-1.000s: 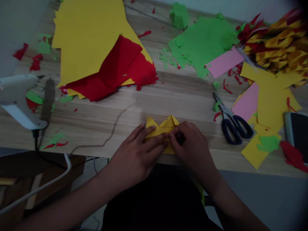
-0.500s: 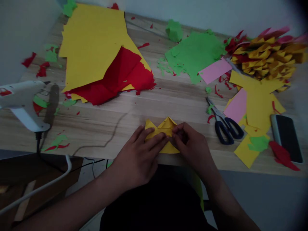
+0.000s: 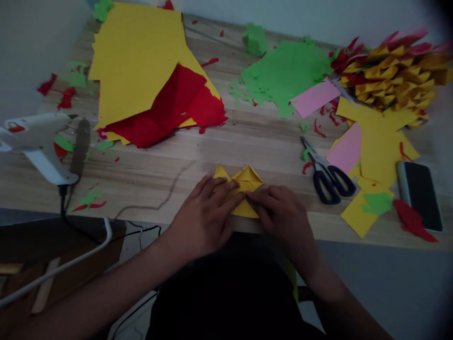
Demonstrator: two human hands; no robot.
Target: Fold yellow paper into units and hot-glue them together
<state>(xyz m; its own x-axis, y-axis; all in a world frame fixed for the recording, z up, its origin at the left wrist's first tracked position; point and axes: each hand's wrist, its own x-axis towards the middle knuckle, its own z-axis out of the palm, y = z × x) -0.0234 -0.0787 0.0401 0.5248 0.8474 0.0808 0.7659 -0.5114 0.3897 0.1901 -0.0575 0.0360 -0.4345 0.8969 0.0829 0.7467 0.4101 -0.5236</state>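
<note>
A piece of folded yellow paper (image 3: pixel 247 179) lies near the table's front edge, with two pointed corners facing away from me. My left hand (image 3: pixel 205 217) rests on its left part, fingers stretched out and pressing it down. At the paper's right side is my right hand (image 3: pixel 283 212); its index finger and thumb are drawn together at the fold and the other fingers are curled. The fingers cover part of the paper's middle and lower edge.
Scissors (image 3: pixel 327 179) lie to the right, near a phone (image 3: pixel 421 196) and yellow cut pieces (image 3: pixel 380 151). A glue gun (image 3: pixel 46 146) stands at left. Behind are yellow sheets (image 3: pixel 138 61), red paper (image 3: pixel 170 108), green paper (image 3: pixel 286 71) and a pile of folded yellow pieces (image 3: pixel 392 75).
My right hand's fingers have moved left and down from the paper's right corner, which now shows uncovered. My left hand stays on the paper. The whole view has shifted slightly.
</note>
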